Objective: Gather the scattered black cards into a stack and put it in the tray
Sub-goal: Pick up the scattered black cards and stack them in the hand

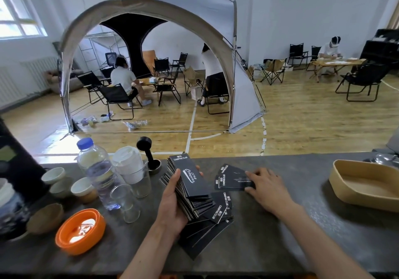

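Observation:
My left hand (172, 201) grips a thick, uneven stack of black cards (190, 181) with white lettering, held just above the dark counter. More black cards (207, 231) lie fanned out under and below that stack. To the right, a few loose black cards (232, 179) lie on the counter, and my right hand (267, 189) rests on their right end, thumb at the near edge and fingers on top. The tan tray (345, 179) stands at the far right of the counter, with nothing visible inside.
Left of the cards stand a water bottle (97, 170), clear glasses (127, 203), a white paper cup (129, 164), small ceramic cups (82, 189), a black tamper (149, 151) and an orange lid (79, 231). Beyond the counter are a tent, folding chairs and seated people.

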